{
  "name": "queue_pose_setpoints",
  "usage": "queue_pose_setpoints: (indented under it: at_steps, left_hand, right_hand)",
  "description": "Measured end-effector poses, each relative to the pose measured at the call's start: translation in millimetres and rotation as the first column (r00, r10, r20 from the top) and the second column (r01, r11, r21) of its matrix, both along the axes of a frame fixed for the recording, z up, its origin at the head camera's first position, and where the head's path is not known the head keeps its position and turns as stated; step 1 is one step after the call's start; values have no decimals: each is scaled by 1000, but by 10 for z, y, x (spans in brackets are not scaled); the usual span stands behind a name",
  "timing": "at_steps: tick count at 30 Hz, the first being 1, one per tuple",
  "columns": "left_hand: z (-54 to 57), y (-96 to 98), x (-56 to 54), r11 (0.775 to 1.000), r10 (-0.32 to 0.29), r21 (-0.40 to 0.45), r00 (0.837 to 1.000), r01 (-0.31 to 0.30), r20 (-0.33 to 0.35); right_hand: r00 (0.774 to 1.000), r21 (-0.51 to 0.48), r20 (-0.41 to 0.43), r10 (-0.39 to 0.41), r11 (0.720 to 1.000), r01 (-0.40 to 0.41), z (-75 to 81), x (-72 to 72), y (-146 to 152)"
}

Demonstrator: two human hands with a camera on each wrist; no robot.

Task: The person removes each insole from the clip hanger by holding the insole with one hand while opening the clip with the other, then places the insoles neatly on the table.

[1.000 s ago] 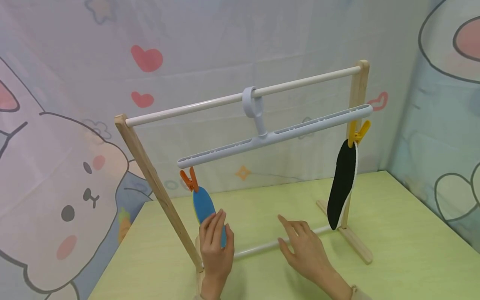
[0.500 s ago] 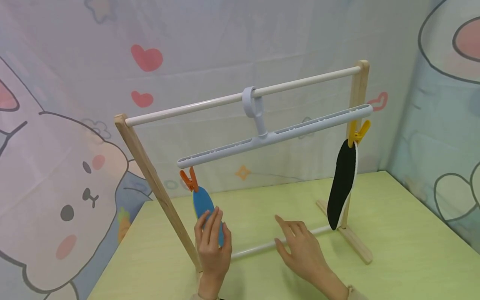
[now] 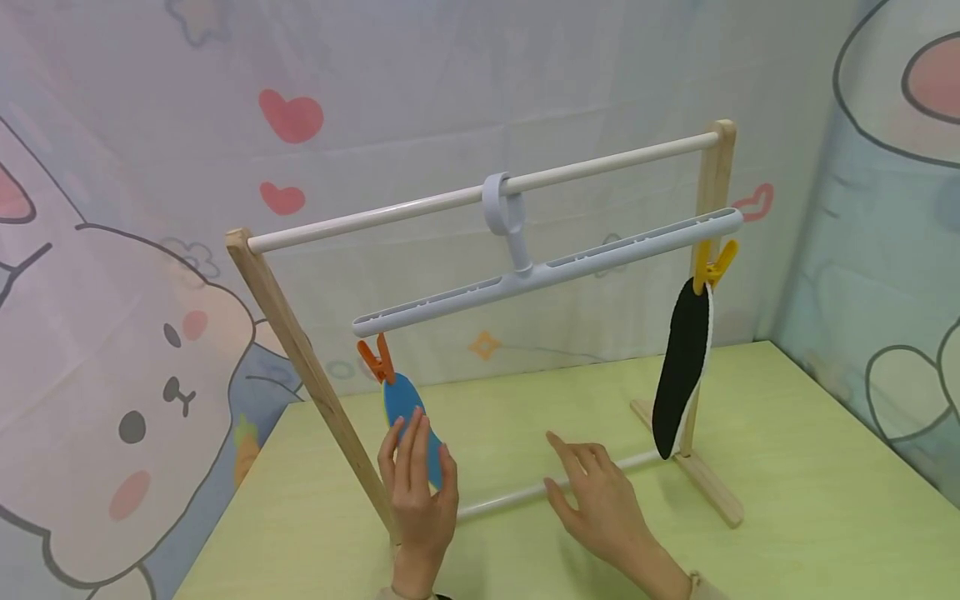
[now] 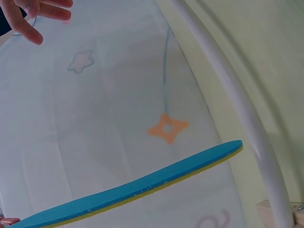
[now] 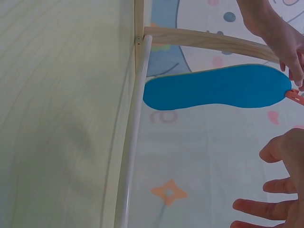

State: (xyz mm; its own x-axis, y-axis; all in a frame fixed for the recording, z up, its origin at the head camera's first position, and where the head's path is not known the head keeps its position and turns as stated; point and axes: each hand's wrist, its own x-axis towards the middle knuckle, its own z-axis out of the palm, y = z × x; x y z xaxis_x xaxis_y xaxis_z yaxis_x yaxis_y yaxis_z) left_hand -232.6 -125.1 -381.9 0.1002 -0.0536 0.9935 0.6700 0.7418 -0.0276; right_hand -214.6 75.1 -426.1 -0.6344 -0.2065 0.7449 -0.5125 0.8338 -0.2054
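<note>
Below the left end of the hanger (image 3: 450,307), an orange clip (image 3: 379,360) holds up a blue insole (image 3: 401,394) with a yellow underside. My left hand (image 3: 420,492) is raised in front of this insole, fingers extended and overlapping its lower half in the head view. The right wrist view shows the whole blue insole (image 5: 213,88), with the left fingers near its clipped end. My right hand (image 3: 600,504) hovers over the table with spread fingers and nothing in its grasp. From a yellow clip (image 3: 712,265) at the other end hangs a black insole (image 3: 681,375) with a white edge.
The hanger hooks over the top white rod (image 3: 607,167) of a wooden stand (image 3: 300,350). A lower white rod (image 3: 510,498) runs between the stand's feet. The stand is on a pale green table (image 3: 810,450), with a cartoon-print curtain (image 3: 420,100) behind.
My left hand has drifted slightly left and up across the blue insole. The right hand has shifted a little left. Hanger, clips and insoles look almost unchanged.
</note>
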Motion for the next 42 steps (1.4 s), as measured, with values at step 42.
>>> queue_pose_setpoints:
  at_steps: [42]
  left_hand:
    - [-88, -96, -10, 999, 7, 32, 988, -12, 152]
  right_hand:
    - [1000, -33, -10, 22, 999, -22, 3, -9, -53]
